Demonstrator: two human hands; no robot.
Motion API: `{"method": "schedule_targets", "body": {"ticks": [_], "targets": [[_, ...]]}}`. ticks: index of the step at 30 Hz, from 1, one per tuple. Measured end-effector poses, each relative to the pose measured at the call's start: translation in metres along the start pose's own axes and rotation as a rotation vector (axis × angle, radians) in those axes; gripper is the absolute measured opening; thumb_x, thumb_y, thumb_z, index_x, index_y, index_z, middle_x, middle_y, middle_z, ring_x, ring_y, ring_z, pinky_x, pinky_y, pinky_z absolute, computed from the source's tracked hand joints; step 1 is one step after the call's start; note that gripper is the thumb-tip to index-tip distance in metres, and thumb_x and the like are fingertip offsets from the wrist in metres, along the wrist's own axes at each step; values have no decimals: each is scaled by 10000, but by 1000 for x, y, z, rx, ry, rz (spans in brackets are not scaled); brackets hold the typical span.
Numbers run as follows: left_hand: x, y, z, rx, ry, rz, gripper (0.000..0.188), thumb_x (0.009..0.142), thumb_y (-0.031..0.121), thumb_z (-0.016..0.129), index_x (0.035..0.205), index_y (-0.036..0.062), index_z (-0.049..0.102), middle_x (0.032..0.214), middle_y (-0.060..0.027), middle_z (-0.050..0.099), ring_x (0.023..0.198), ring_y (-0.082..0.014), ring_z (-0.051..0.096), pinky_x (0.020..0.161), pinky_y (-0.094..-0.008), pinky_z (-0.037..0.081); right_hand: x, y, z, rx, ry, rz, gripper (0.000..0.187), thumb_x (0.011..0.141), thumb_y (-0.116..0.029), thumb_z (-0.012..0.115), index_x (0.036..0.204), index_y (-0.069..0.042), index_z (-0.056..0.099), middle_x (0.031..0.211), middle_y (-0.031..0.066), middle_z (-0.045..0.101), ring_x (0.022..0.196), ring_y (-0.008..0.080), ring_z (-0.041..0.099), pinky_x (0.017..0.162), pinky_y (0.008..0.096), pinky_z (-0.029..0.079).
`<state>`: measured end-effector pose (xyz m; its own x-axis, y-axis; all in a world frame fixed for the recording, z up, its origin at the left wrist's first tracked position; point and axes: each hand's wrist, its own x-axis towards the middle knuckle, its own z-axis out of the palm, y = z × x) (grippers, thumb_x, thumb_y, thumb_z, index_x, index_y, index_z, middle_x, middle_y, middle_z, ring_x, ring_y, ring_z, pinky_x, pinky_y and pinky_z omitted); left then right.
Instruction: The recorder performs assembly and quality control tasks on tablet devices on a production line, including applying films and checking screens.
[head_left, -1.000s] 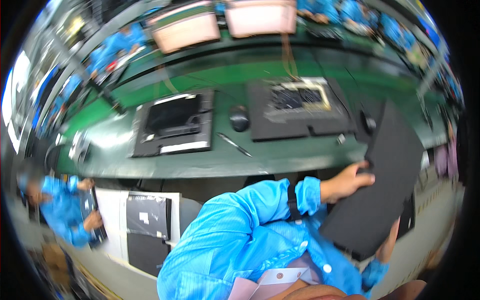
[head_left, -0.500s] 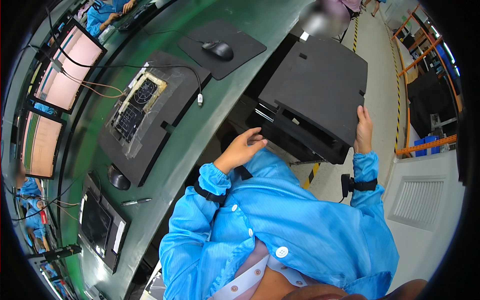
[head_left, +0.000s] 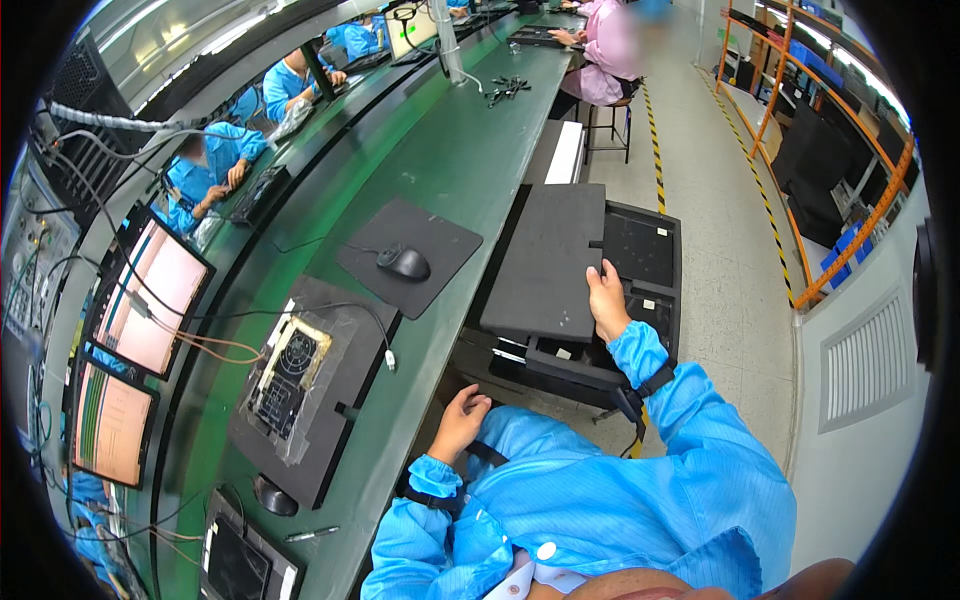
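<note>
A flat black foam board (head_left: 545,255) lies over a black tray (head_left: 668,240) with compartments, beside the bench edge. My right hand (head_left: 607,298) grips the board's right edge, fingers on its top face. The tray's right side and part of its front show past the board; small white labels lie in it. My left hand (head_left: 462,422) rests near my lap, apart from the tray. Its fingers are loosely bent, slightly apart, with nothing seen in them.
On the green bench (head_left: 400,455) lie a mouse (head_left: 403,262) on a black mat, a taped black fixture (head_left: 290,375), a cable, a second mouse (head_left: 274,495) and a pen (head_left: 312,534). Monitors (head_left: 155,290) stand left. Co-workers sit farther along. An orange rack (head_left: 775,80) stands right.
The board has shifted left over the tray, uncovering its right side. My right hand has moved left with the board's edge. The view has tilted up, showing more bench and co-workers.
</note>
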<state>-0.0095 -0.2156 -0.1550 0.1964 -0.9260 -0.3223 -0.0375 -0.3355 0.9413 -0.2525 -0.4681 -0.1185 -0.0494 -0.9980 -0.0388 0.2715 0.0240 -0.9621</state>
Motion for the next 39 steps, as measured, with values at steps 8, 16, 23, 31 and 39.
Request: {"method": "schedule_targets", "body": {"ticks": [8, 16, 23, 31, 39], "targets": [[15, 16, 14, -103, -11, 17, 540, 940, 157, 680, 1392, -50, 467, 1204, -162, 655, 1101, -202, 638, 952, -314, 514, 21, 29, 40, -211, -9, -86, 640, 992, -262, 574, 1485, 49, 310, 1433, 284, 453, 1332, 364, 458, 1118, 400, 346], [-5, 8, -8, -154, -19, -91, 595, 994, 241, 604, 1480, -15, 376, 1273, -137, 615, 1122, -205, 625, 947, -329, 500, -42, -33, 79, -979, -509, -496, 525, 871, -342, 667, 1275, -15, 593, 1382, 200, 508, 1347, 367, 414, 1135, 457, 316], [-63, -2, -45, 18, 97, -74, 617, 982, 325, 616, 1433, -45, 414, 1310, -203, 589, 1197, -259, 585, 1019, -361, 462, -54, -7, 97, -1299, -771, -823, 636, 797, -409, 750, 1268, -16, 582, 1291, 165, 563, 1326, 331, 431, 1068, 539, 337], [-173, -5, -58, 171, 269, -60, 435, 992, 364, 599, 1211, -9, 639, 1180, -144, 682, 1134, -259, 616, 1003, -349, 469, -39, -29, 123, -1623, -918, -653, 787, 756, -515, 734, 1319, 12, 577, 1485, 214, 398, 1395, 392, 317, 1080, 650, 262], [-260, -9, -31, -169, 639, -1, 443, 972, 209, 647, 1326, -38, 547, 1212, -163, 670, 1097, -222, 650, 962, -337, 511, -59, -24, 121, -1849, -857, -487, 879, 910, -581, 566, 1501, 25, 328, 1612, 216, 210, 1507, 374, 156, 1106, 686, 254]]}}
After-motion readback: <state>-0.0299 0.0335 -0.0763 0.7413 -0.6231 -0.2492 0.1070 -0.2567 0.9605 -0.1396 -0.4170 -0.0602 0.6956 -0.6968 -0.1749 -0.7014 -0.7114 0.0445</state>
